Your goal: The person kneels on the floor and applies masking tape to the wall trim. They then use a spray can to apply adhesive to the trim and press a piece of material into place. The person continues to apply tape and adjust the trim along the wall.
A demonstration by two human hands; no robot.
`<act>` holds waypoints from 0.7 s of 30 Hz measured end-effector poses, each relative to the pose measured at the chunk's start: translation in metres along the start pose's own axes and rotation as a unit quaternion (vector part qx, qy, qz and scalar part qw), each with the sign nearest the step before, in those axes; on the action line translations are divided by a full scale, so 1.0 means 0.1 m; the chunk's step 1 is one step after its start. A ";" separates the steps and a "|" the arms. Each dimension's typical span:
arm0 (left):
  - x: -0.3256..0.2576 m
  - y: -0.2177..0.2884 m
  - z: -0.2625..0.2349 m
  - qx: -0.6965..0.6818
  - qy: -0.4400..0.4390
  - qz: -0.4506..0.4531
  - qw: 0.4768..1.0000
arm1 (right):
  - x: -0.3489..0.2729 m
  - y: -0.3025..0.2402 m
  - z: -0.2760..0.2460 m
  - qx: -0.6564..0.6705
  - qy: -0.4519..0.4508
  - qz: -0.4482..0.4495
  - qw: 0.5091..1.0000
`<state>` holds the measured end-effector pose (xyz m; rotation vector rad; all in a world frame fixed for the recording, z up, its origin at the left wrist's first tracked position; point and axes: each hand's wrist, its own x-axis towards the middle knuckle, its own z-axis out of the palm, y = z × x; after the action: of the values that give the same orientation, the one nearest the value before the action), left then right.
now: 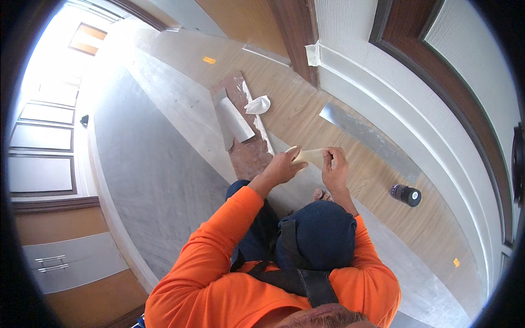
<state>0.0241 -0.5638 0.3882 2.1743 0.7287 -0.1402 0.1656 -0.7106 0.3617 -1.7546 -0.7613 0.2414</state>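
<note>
Head view: a person in orange sleeves and dark blue trousers crouches on a floor partly laid with wood-look planks (pixel 350 180), beside a white wall with a dark brown door frame.
Left hand (pixel 281 167): raised in front of the knees, fingers pressed around the left end of a roll of tan masking tape (pixel 307 156); thumb on top, closed on the roll.
Right hand (pixel 334 169): just beside the left, fingers pinching the right end of the same tape, seemingly at its loose edge; the exact fingertip contact is too small to tell.
Tape position: held in the air between the 2 hands, above the seam where the planks meet the bare grey floor (pixel 158 180), not touching anything else.
Near the hands: a reddish-brown board (pixel 249 153) lies on the floor just beyond them, with a grey sheet (pixel 234 121) on it and a crumpled white rag (pixel 258 105) at its far end.
Right side: a small dark jar (pixel 405 194) lies on its side on the planks, well apart from the hands; a grey metal strip (pixel 366 139) rests near the wall.
Far edge: a scrap of pale tape (pixel 313 53) is stuck on the door frame.
Doing it well: judging from the grip, the step is peeling a length free; keep the roll steady in the left hand, pull evenly with the right so the strip comes off straight without tearing or folding on itself.
</note>
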 end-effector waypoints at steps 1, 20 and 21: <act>0.03 0.01 -0.05 -0.006 0.002 -0.005 1.000 | 0.00 -0.02 0.01 0.009 0.013 0.004 1.000; 0.03 0.12 -0.14 0.024 -0.027 -0.052 0.998 | 0.23 0.15 -0.32 0.000 0.023 0.095 0.995; 0.06 0.07 -0.12 0.039 -0.007 -0.037 0.999 | 0.18 0.09 -0.28 -0.012 0.031 0.077 0.996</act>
<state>0.0312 -0.5552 0.3988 2.2197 0.8082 -0.2253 0.1976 -0.7225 0.3661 -1.8373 -0.5855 0.2810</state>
